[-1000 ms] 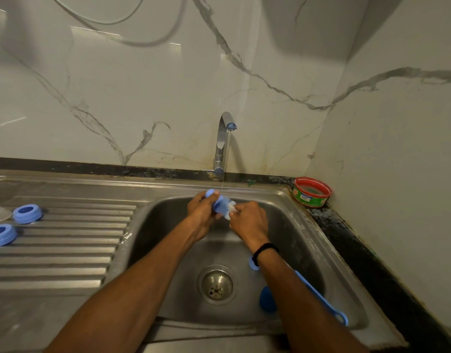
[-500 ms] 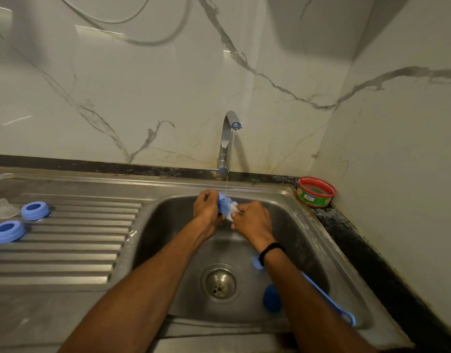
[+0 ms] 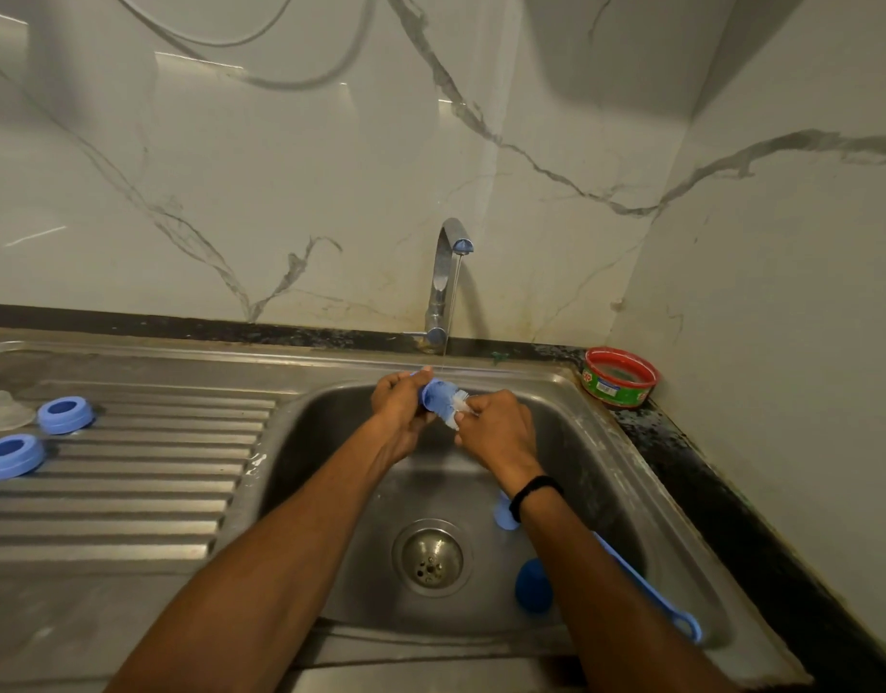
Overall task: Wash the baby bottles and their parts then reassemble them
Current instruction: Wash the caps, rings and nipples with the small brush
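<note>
L hand (image 3: 398, 412) grips a blue bottle part (image 3: 437, 394) under the tap (image 3: 443, 287) stream, at 12 o'clock of the sink (image 3: 606, 442) basin. R hand (image 3: 498, 432) pinches a small white brush (image 3: 460, 405) touching that part. Blue ring (image 3: 65, 415), 2nd ring (image 3: 12, 455) & clear teat (image 3: 8, 410) sit on drainer at 9 o'clock. Long blue brush (image 3: 646, 577) lies in basin at 4 o'clock. Red tub (image 3: 618, 377) on worktop (image 3: 681, 442) at 2 o'clock.
</note>
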The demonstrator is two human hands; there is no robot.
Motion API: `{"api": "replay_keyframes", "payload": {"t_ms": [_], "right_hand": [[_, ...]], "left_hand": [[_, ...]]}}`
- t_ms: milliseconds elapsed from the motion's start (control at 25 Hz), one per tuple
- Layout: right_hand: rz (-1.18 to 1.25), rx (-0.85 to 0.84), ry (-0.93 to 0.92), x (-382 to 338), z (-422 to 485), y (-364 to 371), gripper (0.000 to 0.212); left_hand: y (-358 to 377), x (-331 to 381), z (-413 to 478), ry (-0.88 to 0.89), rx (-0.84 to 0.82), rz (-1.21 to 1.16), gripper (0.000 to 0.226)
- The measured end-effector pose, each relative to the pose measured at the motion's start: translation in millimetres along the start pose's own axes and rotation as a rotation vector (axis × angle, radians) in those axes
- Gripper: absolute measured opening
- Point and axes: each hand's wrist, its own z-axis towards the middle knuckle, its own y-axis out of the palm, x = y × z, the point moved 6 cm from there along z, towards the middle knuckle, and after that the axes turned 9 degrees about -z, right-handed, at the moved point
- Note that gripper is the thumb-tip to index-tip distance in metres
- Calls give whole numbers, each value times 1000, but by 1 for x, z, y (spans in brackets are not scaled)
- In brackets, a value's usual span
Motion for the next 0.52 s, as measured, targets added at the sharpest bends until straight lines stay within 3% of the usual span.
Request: {"api": "replay_keyframes", "payload": {"t_ms": [520], "right_hand": [[-17, 32, 25, -3, -2, -2, 16]], "left_hand": [[6, 7, -10, 23, -18, 35, 22]]}}
